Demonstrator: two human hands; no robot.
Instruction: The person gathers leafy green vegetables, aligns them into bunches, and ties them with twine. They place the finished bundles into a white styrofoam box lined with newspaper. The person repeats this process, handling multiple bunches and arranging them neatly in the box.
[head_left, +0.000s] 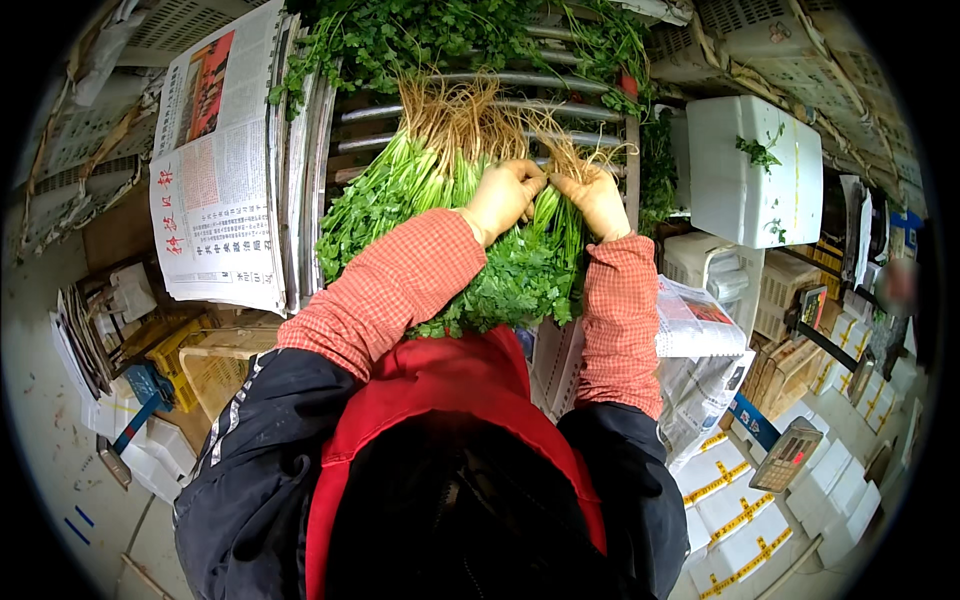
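Observation:
A wide layer of leafy green herbs, looking like coriander (427, 176), lies before me with brown roots pointing away and leaves toward my body. At its right part, my right hand (594, 201) is closed around the root end of a small bunch of stems (553, 214). Close beside it, my left hand (506, 196) has thumb and fingers pinched together over the stems; what lies between them is hidden. Beneath the herbs runs a rack of metal bars (592, 110). More herbs (465, 30) are heaped on the rack's far side.
A thick stack of newspapers (217, 150) stands left of the herbs. At the right are a white foam box (757, 172) with leaf scraps, plastic crates (712, 259) and more newspaper (694, 322). A digital scale (786, 455) and taped white boxes (727, 495) are lower right.

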